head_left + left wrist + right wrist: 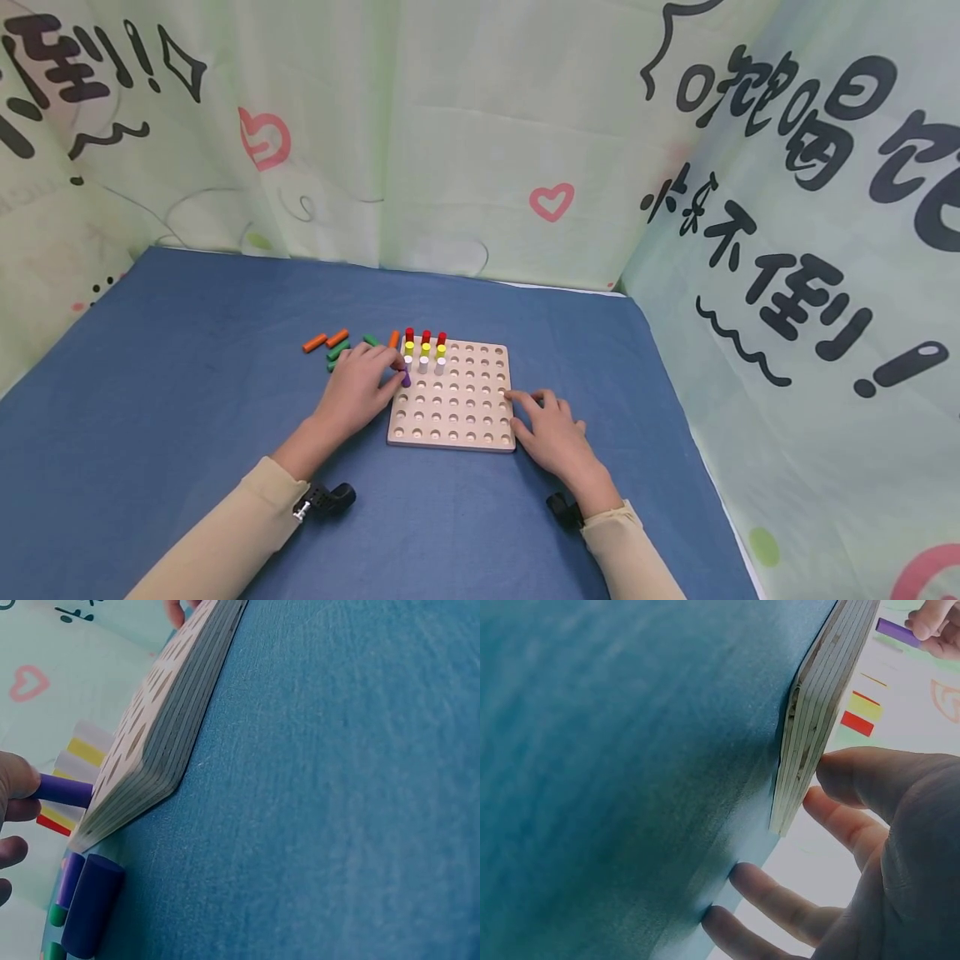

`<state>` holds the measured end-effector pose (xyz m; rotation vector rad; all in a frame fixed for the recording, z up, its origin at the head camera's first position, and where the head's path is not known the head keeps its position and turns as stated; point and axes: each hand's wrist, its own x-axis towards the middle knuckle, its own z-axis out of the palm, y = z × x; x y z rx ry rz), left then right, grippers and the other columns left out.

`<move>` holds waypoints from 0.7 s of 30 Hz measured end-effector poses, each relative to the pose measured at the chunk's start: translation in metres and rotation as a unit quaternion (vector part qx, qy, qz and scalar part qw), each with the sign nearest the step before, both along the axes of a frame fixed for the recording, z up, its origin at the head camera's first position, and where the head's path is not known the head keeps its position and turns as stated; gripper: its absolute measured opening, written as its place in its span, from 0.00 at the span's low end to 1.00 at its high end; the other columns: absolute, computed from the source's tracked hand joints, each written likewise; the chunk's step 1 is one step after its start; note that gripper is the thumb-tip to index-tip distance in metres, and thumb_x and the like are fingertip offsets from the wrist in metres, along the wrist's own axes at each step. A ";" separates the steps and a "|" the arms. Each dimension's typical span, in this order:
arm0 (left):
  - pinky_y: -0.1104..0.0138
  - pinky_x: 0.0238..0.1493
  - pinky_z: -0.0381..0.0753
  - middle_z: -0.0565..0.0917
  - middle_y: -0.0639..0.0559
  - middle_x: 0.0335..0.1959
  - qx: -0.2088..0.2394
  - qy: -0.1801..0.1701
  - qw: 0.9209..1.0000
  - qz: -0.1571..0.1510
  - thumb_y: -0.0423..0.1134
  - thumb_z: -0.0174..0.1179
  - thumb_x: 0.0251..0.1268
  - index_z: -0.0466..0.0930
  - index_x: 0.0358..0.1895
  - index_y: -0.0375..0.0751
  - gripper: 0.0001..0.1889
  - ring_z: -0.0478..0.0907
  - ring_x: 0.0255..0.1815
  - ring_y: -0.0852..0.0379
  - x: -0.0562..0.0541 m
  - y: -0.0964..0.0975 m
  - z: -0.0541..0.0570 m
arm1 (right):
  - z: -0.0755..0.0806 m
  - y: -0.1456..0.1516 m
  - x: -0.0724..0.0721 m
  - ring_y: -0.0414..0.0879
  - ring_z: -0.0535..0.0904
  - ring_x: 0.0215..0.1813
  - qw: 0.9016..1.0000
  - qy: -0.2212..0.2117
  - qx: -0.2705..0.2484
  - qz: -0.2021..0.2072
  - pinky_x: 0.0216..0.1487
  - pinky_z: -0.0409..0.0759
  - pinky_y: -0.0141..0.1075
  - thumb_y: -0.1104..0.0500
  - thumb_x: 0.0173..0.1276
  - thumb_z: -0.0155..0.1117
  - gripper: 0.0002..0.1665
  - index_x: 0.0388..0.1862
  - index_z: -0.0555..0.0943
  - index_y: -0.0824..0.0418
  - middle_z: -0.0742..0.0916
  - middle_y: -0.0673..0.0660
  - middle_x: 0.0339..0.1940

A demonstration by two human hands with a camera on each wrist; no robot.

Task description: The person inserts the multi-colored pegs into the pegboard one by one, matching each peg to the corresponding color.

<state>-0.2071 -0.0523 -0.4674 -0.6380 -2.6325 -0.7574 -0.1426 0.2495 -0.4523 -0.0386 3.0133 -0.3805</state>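
A square wooden pegboard with rows of round holes lies flat on the table. My left hand pinches a purple peg between thumb and finger, upright at the board's left edge, just in front of the white pegs. In the left wrist view the peg's lower end meets the board's top; how deep it sits cannot be told. On the opposite side, my right hand touches the board's right edge with thumb and forefinger, other fingers spread toward the cloth. Behind the white row stand yellow pegs and red pegs.
Loose orange pegs and green pegs lie left of the board, partly behind my left hand. The left wrist view also shows a dark blue peg beside the board. Blue cloth covers the table, with printed curtains around it.
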 end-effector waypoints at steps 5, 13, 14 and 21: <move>0.49 0.51 0.74 0.87 0.53 0.40 -0.005 -0.002 1.000 0.004 0.38 0.70 0.67 0.81 0.38 0.50 0.06 0.78 0.45 0.48 -0.001 0.001 0.000 | 0.000 0.000 0.000 0.68 0.69 0.70 1.000 0.001 0.002 0.000 0.55 0.69 0.72 0.47 0.80 0.58 0.26 0.75 0.72 0.38 0.73 0.65 0.72; 0.50 0.50 0.74 0.87 0.53 0.39 -0.005 -0.002 1.000 0.001 0.37 0.70 0.67 0.82 0.38 0.49 0.05 0.77 0.44 0.49 0.000 0.000 0.000 | -0.001 0.000 0.000 0.68 0.70 0.70 1.000 0.003 0.003 -0.002 0.55 0.69 0.72 0.47 0.79 0.58 0.27 0.75 0.72 0.38 0.74 0.65 0.71; 0.50 0.50 0.74 0.87 0.53 0.39 -0.006 -0.001 1.000 0.001 0.37 0.69 0.67 0.82 0.38 0.49 0.05 0.77 0.44 0.49 0.000 0.000 0.000 | -0.001 0.000 0.000 0.68 0.70 0.70 1.000 0.003 0.003 -0.002 0.55 0.69 0.72 0.47 0.79 0.58 0.27 0.75 0.72 0.38 0.74 0.65 0.71; 0.51 0.50 0.74 0.88 0.52 0.43 -0.018 0.003 1.000 0.002 0.37 0.70 0.66 0.84 0.40 0.48 0.04 0.77 0.45 0.49 0.001 0.002 -0.001 | -0.002 0.000 0.000 0.68 0.69 0.70 1.000 0.004 0.004 -0.003 0.55 0.69 0.73 0.47 0.80 0.58 0.27 0.75 0.72 0.38 0.74 0.65 0.71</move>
